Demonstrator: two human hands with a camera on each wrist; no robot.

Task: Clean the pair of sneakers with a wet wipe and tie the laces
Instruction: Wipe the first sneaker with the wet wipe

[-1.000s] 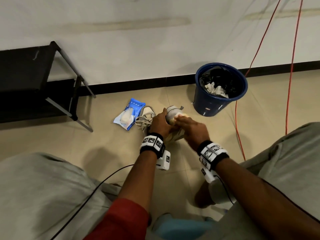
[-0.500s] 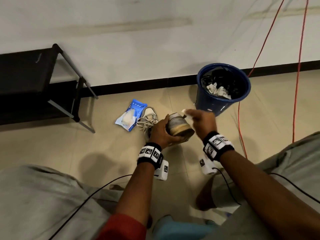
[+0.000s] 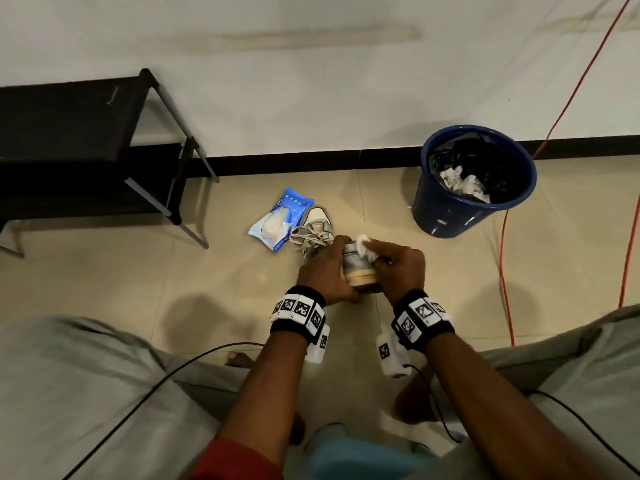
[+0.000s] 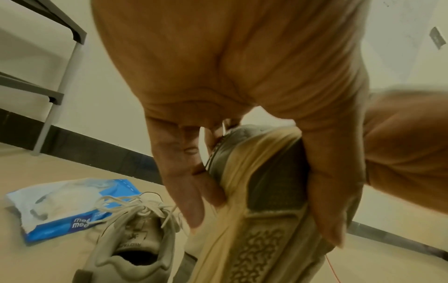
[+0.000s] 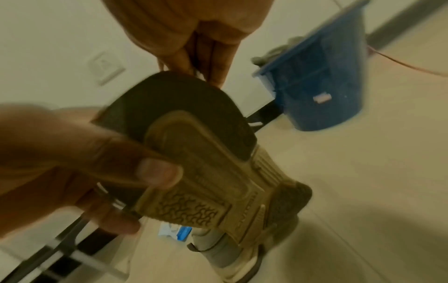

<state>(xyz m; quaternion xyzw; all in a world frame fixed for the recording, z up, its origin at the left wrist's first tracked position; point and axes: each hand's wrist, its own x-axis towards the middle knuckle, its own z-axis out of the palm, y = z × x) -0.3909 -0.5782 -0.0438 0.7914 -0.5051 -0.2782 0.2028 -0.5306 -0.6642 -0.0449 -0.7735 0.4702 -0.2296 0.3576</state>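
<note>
My left hand [image 3: 327, 268] grips a grey sneaker [image 3: 356, 268] above the floor, heel and tan sole turned toward me. In the left wrist view its fingers [image 4: 184, 187] and thumb curl round the sneaker [image 4: 264, 210]. My right hand [image 3: 388, 259] holds a white wet wipe [image 3: 365, 245] against the shoe's upper from the right. The right wrist view shows the sole [image 5: 201, 164] with the right fingers [image 5: 208, 57] reaching behind it; the wipe is hidden there. The second sneaker [image 3: 313, 230] stands on the floor, laces loose.
A blue wet wipe pack [image 3: 280, 223] lies beside the floor sneaker. A blue bin [image 3: 446, 209] with a black liner and used wipes stands at the right by the wall. Orange cables [image 3: 504, 251] run down the right. A black rack [image 3: 69, 133] is at the left.
My right hand lifted off the sneaker with the wipe half a second ago, then came back onto its upper. My left hand has kept hold and turned the sole toward me.
</note>
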